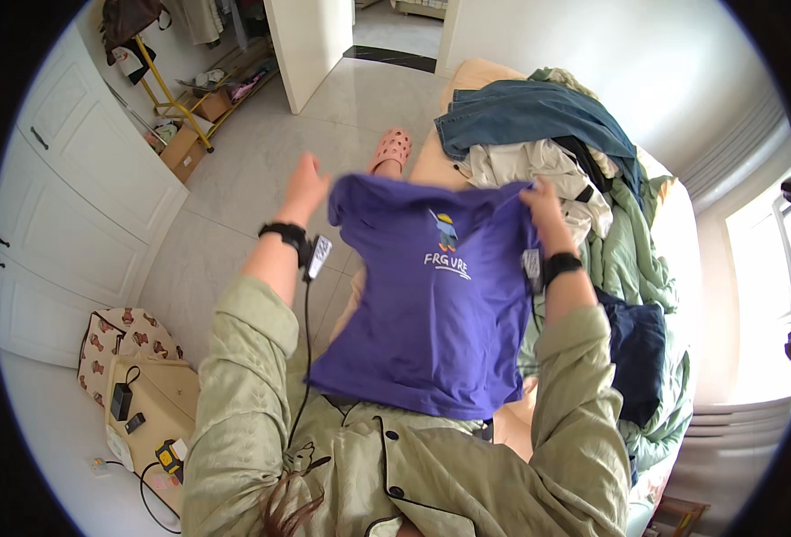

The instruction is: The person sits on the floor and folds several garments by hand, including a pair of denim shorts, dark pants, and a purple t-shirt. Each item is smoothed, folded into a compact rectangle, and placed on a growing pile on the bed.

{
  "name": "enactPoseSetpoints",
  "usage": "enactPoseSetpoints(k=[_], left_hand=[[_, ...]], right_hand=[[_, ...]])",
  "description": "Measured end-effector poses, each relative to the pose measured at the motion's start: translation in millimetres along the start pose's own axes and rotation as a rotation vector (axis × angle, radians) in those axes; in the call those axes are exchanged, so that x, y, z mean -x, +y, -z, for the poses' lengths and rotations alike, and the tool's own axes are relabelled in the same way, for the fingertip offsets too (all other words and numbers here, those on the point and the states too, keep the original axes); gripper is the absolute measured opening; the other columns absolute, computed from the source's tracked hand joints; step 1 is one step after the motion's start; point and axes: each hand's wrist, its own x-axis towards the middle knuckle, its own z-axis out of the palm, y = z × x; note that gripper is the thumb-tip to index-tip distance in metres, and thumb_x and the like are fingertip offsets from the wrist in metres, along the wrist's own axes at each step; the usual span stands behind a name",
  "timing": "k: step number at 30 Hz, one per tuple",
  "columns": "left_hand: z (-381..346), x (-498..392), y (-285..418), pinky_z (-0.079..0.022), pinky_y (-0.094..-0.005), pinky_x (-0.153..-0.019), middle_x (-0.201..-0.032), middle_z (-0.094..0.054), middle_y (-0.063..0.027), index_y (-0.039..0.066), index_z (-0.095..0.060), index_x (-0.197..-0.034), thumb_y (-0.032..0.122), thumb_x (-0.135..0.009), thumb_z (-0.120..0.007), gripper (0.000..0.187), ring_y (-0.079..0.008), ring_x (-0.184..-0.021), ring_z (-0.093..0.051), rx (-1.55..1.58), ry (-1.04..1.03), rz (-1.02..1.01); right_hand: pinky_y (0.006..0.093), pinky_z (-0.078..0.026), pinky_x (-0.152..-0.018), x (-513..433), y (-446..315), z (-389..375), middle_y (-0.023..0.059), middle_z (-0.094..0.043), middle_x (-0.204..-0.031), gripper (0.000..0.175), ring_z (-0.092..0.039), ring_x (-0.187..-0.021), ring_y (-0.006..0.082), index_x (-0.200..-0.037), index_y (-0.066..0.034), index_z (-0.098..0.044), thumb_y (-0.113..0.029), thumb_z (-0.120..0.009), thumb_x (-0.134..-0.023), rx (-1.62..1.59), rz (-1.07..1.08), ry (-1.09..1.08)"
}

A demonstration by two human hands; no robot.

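Observation:
A purple short-sleeved T-shirt (436,315) with a small cartoon print and lettering is spread out in front of my body, its hem towards me. My right hand (542,205) grips the shirt at its upper right shoulder. Beside the upper left sleeve, my left hand (307,184) is raised just off the cloth; its fingers look curled, and no cloth shows in them. Both wrists wear black bands with small tagged devices, and a cable runs down from the left one.
To the right, a bed (429,158) bears blue jeans (530,117), a cream garment (536,164), a green quilt (637,248) and dark navy clothing (637,356). White cabinets (93,148) stand left, above a beige bedside table (167,389). A yellow rack (167,101) is at the upper left.

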Motion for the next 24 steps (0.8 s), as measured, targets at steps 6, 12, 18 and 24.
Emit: enactPoseSetpoints(k=[6, 12, 18, 24], left_hand=[[-63, 106, -70, -0.049, -0.0399, -0.08, -0.098, -0.064, -0.0097, 0.005, -0.059, -0.097, 0.043, -0.092, -0.052, 0.039, -0.0221, -0.092, -0.061, 0.465, -0.741, 0.802], [-104, 163, -61, -0.043, -0.0409, -0.097, -0.12, -0.059, -0.0147, -0.001, -0.056, -0.114, 0.059, -0.093, -0.045, 0.065, -0.0268, -0.113, -0.056, 0.891, -0.81, 0.997], [-157, 147, -68, -0.036, -0.0431, -0.105, -0.127, -0.055, -0.0142, 0.0, -0.048, -0.128, 0.06, -0.089, -0.051, 0.071, -0.029, -0.119, -0.05, 1.309, -0.78, 1.298], [-170, 152, -91, -0.033, -0.0455, -0.108, -0.131, -0.055, -0.0141, 0.001, -0.052, -0.126, 0.03, -0.093, -0.054, 0.044, -0.0294, -0.122, -0.05, 1.733, -0.544, 1.335]], right_hand=[[0.0318, -0.042, -0.098, 72, 96, -30, 0.0114, -0.06, -0.117, 0.042, -0.054, -0.115, 0.0211, -0.118, -0.0001, -0.058, -0.005, -0.067, -0.077, 0.005, 0.112, -0.274], [0.0358, -0.051, -0.075, 107, 154, 30, 0.0132, -0.066, -0.087, 0.026, -0.064, -0.081, 0.0258, -0.097, 0.0014, -0.062, -0.017, -0.067, -0.079, 0.507, -0.031, 0.256], [0.0339, -0.047, -0.044, 106, 194, 32, 0.0091, -0.061, -0.065, 0.051, -0.058, -0.048, 0.0179, -0.084, 0.0033, -0.064, -0.047, -0.063, -0.085, 0.688, -0.298, 0.12], [0.0448, -0.043, -0.092, 113, 154, -10, 0.0258, -0.054, -0.11, 0.068, -0.053, -0.105, 0.0417, -0.116, 0.001, -0.049, -0.042, -0.076, -0.071, 0.911, -0.29, 0.444]])
